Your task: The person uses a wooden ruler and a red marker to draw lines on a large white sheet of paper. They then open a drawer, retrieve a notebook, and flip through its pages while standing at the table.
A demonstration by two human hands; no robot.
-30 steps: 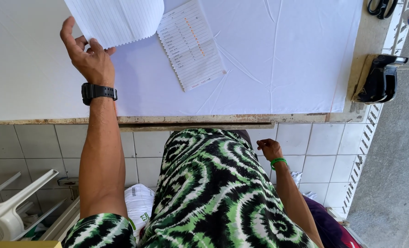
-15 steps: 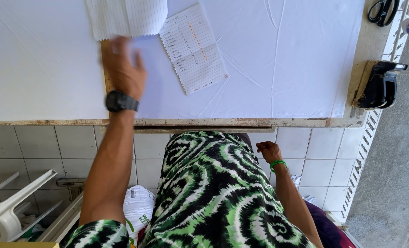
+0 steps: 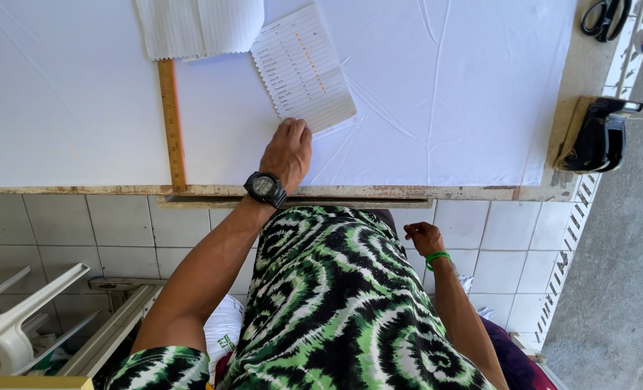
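Note:
My left hand (image 3: 287,154), with a black watch on the wrist, lies flat on the white fabric (image 3: 437,87) that covers the table. Its fingertips touch the near edge of a lined paper sheet (image 3: 303,68) with printed rows. A wooden ruler (image 3: 170,123) lies on the fabric to the left of the hand, running away from me. A folded white striped cloth (image 3: 199,27) rests at the ruler's far end. My right hand (image 3: 423,237), with a green wristband, hangs below the table edge beside my green patterned garment, fingers loosely curled and empty.
Black scissors (image 3: 605,16) lie at the table's far right corner. A black device (image 3: 597,136) sits on the right table edge. A white plastic chair (image 3: 7,325) stands at lower left on the floor. White wall tiles (image 3: 61,231) run beneath the table edge.
My left hand let go of the striped cloth at upper left and moved right and down across the fabric to the lined paper. The ruler is now uncovered. The right hand stayed put.

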